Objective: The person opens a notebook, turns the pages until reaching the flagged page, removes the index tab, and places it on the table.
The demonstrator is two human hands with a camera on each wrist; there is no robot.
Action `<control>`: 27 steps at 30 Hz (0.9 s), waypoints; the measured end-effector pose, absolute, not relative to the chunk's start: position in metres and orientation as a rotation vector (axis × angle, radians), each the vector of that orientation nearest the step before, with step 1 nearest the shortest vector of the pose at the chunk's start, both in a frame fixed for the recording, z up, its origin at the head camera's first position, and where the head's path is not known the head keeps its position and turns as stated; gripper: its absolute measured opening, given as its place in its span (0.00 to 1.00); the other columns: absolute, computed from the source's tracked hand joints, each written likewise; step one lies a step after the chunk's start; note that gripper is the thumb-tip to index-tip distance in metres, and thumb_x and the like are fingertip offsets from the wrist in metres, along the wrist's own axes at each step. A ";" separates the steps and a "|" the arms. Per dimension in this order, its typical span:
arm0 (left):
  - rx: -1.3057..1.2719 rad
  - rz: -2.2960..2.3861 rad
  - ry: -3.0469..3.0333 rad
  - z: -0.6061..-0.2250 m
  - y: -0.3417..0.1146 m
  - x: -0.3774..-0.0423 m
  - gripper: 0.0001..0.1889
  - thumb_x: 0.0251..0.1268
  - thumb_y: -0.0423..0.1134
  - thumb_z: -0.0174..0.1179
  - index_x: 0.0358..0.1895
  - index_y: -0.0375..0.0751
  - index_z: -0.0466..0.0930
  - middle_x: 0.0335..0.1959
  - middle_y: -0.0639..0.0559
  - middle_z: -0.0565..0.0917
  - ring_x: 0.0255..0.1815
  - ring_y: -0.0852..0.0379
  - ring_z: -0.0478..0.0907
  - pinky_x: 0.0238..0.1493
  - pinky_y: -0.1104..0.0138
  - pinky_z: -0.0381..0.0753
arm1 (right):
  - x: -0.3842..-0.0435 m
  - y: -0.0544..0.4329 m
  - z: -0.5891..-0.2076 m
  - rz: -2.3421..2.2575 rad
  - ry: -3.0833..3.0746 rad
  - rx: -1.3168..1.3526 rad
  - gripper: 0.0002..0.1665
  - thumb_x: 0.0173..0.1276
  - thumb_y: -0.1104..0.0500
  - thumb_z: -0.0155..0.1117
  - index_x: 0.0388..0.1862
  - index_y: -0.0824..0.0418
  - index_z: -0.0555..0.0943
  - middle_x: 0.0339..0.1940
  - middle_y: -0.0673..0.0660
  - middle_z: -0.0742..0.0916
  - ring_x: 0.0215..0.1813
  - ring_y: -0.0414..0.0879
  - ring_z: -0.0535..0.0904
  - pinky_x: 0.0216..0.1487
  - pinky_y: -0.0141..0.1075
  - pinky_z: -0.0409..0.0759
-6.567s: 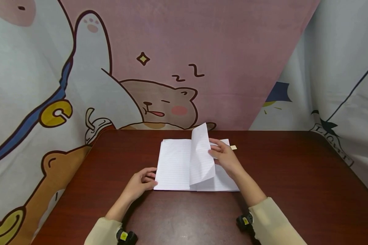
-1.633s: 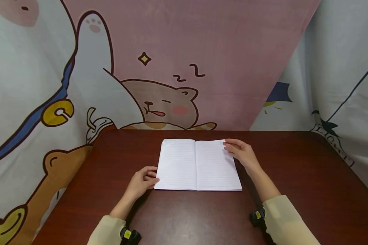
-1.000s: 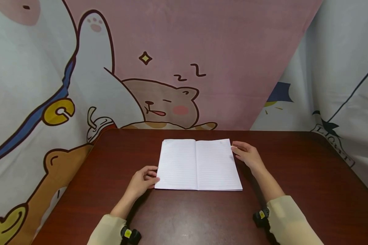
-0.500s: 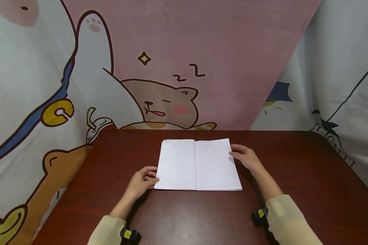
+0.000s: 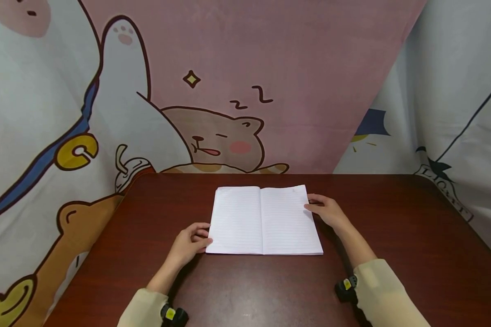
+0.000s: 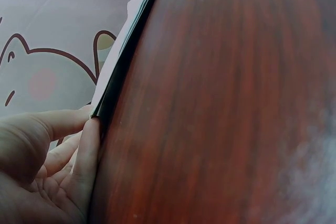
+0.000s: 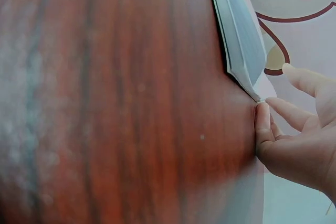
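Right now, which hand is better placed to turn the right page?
Probably the right hand: it is at the outer edge of the right page. The left hand pinches the opposite edge of the notebook and would likely have to reach across.

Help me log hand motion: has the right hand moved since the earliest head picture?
Yes: against the star on the backdrop, the right hand has moved right, to the right edge of the notebook.
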State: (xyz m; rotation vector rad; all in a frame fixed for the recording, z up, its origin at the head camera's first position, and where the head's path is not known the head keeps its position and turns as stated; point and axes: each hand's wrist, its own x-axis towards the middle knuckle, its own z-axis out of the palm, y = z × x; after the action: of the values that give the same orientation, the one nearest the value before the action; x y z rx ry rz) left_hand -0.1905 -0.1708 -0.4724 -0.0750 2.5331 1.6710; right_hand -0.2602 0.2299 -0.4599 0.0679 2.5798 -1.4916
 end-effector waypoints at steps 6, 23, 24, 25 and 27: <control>-0.080 1.672 2.530 -0.473 -0.171 -0.191 0.20 0.60 0.27 0.67 0.57 0.37 0.80 0.42 0.42 0.83 0.36 0.58 0.81 0.37 0.63 0.88 | -0.259 0.232 -0.461 -1.513 2.592 0.038 0.32 0.74 0.56 0.60 0.72 0.69 0.67 0.66 0.71 0.75 0.64 0.60 0.72 0.58 0.40 0.74; -0.076 1.665 2.530 -0.472 -0.172 -0.190 0.20 0.61 0.28 0.67 0.57 0.37 0.80 0.43 0.42 0.83 0.36 0.57 0.80 0.38 0.62 0.88 | -0.255 0.233 -0.462 -1.604 2.609 0.082 0.26 0.75 0.58 0.59 0.68 0.65 0.73 0.67 0.69 0.77 0.63 0.57 0.74 0.59 0.39 0.74; -0.076 1.665 2.530 -0.472 -0.172 -0.190 0.20 0.61 0.28 0.67 0.57 0.37 0.80 0.43 0.42 0.83 0.36 0.57 0.80 0.37 0.63 0.88 | -0.255 0.233 -0.463 -1.615 2.610 0.090 0.25 0.75 0.58 0.59 0.67 0.65 0.74 0.66 0.68 0.78 0.62 0.55 0.74 0.58 0.38 0.75; -0.076 1.666 2.530 -0.472 -0.172 -0.190 0.20 0.61 0.28 0.67 0.57 0.37 0.80 0.43 0.42 0.83 0.36 0.58 0.80 0.37 0.63 0.88 | -0.255 0.233 -0.463 -1.630 2.608 0.092 0.25 0.75 0.58 0.59 0.67 0.66 0.74 0.65 0.68 0.78 0.60 0.53 0.75 0.58 0.37 0.76; -0.075 1.667 2.529 -0.472 -0.171 -0.190 0.20 0.61 0.28 0.67 0.57 0.37 0.80 0.43 0.42 0.83 0.36 0.58 0.80 0.37 0.63 0.88 | -0.255 0.232 -0.462 -1.663 2.594 0.090 0.24 0.75 0.59 0.59 0.66 0.67 0.75 0.63 0.69 0.80 0.55 0.46 0.78 0.56 0.33 0.78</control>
State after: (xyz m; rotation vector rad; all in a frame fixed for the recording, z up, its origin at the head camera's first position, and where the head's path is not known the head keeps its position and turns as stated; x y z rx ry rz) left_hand -0.1903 -0.1715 -0.4720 -0.0752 2.5288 1.6669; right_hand -0.2549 0.2321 -0.4619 0.0895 2.5937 -1.6625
